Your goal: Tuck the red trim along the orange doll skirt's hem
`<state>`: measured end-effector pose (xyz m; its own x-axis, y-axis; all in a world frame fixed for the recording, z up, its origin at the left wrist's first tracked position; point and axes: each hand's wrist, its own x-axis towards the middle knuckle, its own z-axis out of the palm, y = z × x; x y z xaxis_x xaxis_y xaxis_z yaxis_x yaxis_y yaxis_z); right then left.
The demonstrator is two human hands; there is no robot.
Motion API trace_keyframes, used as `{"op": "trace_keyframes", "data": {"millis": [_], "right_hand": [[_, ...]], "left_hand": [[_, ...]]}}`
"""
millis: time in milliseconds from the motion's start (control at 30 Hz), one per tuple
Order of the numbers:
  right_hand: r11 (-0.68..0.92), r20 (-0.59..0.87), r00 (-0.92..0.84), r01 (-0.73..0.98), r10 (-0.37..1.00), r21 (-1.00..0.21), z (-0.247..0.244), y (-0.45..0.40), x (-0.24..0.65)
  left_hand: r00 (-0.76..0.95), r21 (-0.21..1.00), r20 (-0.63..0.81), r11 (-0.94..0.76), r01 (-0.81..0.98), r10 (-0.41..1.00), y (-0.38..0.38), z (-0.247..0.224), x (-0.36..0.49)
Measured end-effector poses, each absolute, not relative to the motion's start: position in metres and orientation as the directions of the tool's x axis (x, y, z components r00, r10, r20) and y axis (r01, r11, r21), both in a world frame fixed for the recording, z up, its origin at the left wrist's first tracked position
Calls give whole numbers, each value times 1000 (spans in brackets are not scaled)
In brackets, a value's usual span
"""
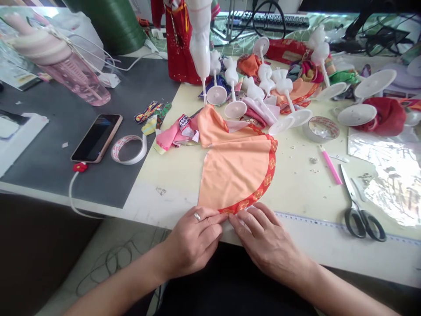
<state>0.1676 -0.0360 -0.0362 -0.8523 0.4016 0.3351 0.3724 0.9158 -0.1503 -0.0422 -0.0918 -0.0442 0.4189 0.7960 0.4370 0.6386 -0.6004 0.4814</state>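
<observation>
Cloth: We see a peach cloth [237, 173] lying on the pale surface [174, 180], fanned out, its curved side edged in red trim [270, 164] with gold motifs.
Left hand: Wearing a silver-coloured ring [197, 216], the left hand [197, 239] has its fingers closed on the near end of the trim.
Right hand: Just beside it, the right hand [265, 237] touches the hem with bent fingers; we cannot tell whether they grip it.
Tape rolls: Red print circles the inside of one tape roll [142, 151] near the phone [97, 138] and another tape roll [334, 131] near the white figures [255, 91]; we cannot read it.
Ruler: Small numerals run along a ruler strip [305, 220] at the near edge, too fine for us to read surely.
Phone: Its screen is dark, showing us no readable text.
Tools: Black-handled scissors [357, 210] lie open beside a pink pen [331, 166].
Bottle: A pink, see-through bottle [74, 74] stands beyond the phone; we make out no brand.
</observation>
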Motion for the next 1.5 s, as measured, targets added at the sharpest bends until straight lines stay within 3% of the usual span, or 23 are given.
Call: {"op": "trace_keyframes", "data": {"millis": [200, 467, 800, 1233, 1500], "right_hand": [[930, 314, -875, 348, 368, -120, -36, -34, 168], [907, 329, -846, 378, 420, -186, -38, -35, 169], [873, 281, -839, 385, 467, -301, -34, -31, 169], [877, 299, -833, 392, 466, -276, -32, -32, 162], [882, 302, -837, 381, 456, -275, -34, -33, 163]], "left_hand": [[364, 561, 417, -551, 618, 833, -92, -42, -43], [438, 437, 462, -628, 644, 771, -92, -44, -42], [412, 470, 463, -611, 636, 785, -92, -48, -42], [447, 408, 502, -658, 633, 741, -92, -50, -45], [440, 433, 471, -634, 640, 765, -91, -49, -44]]}}
